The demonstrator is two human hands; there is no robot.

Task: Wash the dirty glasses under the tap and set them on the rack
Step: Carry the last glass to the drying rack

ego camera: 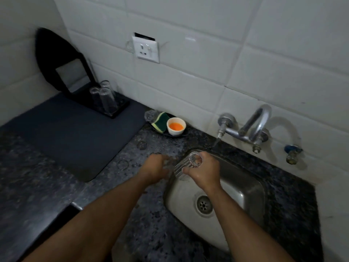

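I hold the ribbed glass (184, 166) in my right hand (203, 172), fingers curled around it, over the left edge of the steel sink (243, 188), at the centre of the frame. Its long axis is tilted, with the open mouth toward the upper right, toward the tap (245, 127). My left hand (154, 170) is just beside the glass base; it is blurred, so I cannot tell its fingers. The rack (111, 108) with three clean glasses (103, 97) stands at the upper left, well apart, nearer to my left hand.
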